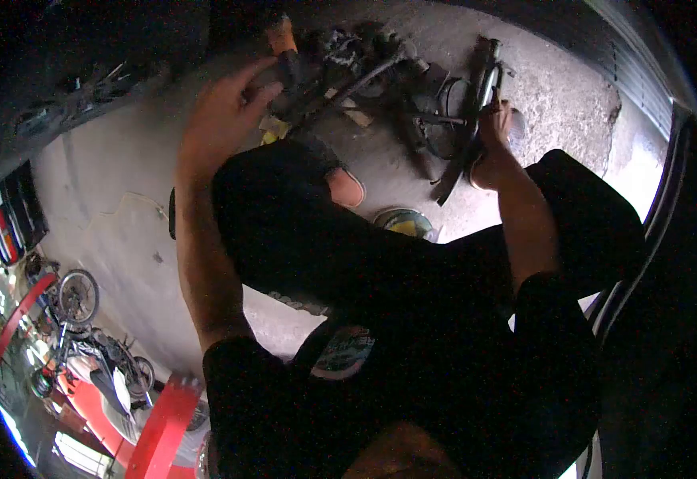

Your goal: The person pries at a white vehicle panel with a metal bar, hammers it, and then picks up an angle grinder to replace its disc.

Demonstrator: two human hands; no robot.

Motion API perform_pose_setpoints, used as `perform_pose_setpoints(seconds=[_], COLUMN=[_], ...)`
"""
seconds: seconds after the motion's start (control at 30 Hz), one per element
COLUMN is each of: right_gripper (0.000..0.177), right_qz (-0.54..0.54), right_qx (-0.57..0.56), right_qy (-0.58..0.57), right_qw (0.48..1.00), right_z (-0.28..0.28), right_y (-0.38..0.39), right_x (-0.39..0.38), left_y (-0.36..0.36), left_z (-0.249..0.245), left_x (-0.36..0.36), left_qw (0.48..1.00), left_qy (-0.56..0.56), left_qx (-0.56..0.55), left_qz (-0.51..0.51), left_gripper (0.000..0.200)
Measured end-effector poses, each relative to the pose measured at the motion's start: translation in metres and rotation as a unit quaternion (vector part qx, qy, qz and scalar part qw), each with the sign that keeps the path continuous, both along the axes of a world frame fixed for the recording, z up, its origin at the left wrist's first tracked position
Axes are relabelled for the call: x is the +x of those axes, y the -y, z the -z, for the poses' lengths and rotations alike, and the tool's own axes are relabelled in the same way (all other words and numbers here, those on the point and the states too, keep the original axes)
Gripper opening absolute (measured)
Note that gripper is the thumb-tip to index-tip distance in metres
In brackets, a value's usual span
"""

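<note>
My left hand (225, 116), at upper left, has its fingers and thumb curved around something dark that I cannot make out. Just beyond it is an orange object (282, 36) with a dark lower part. At upper right, my right hand (496, 132) is closed, its fingertips at a thin dark piece beside a long metal bar (488, 76) that slants down to the left. Between the hands, dark metal parts (348, 48) and a long rod (364, 78) lie on the concrete floor (556, 88). A curved cable or hose (446, 96) is near the bar.
My dark-clothed knees (272, 184) are spread below the parts, with a sandal (402, 222) between them. Bicycles or motorbikes, one wheel (78, 297) showing, stand at lower left near a red post (165, 427). A ribbed metal panel (639, 72) edges the upper right.
</note>
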State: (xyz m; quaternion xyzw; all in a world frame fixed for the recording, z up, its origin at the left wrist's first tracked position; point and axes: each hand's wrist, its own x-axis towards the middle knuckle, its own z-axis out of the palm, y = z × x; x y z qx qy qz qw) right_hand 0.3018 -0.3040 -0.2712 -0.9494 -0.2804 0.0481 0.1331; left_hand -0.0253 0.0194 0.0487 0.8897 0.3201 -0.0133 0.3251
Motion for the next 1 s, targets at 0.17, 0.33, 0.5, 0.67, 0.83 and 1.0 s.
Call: perform_pose_setpoints(seconds=[0.17, 0.33, 0.5, 0.67, 0.83, 1.0], right_gripper=[0.043, 0.032, 0.017, 0.020, 0.024, 0.021], right_qz=[-0.142, -0.347, -0.285, -0.052, 0.026, 0.023], right_qx=[-0.037, 0.014, 0.082, 0.164, 0.118, 0.072], right_qy=[-0.269, 0.045, -0.122, -0.171, -0.171, -0.056], right_qw=[0.952, 0.937, 0.947, 0.970, 0.978, 0.996], right_z=[0.065, 0.104, 0.037, 0.031, 0.060, 0.099], right_y=[-0.019, -0.040, -0.039, -0.003, -0.012, -0.046], right_x=[0.006, -0.115, -0.076, -0.036, -0.010, -0.043], left_y=[-0.003, -0.002, -0.003, 0.000, -0.004, -0.004], left_z=[-0.002, -0.008, -0.006, -0.011, -0.017, -0.009], left_x=[0.002, 0.004, -0.003, -0.003, -0.004, -0.010], left_qw=[1.000, 0.999, 0.998, 0.999, 0.995, 0.999], left_qy=[-0.011, -0.040, -0.039, 0.005, -0.084, 0.013], left_qx=[-0.001, 0.007, 0.042, -0.012, 0.058, 0.027], left_qz=[-0.003, -0.028, -0.015, -0.036, 0.014, -0.014], left_gripper=[0.043, 0.046, 0.046, 0.045, 0.052, 0.040])
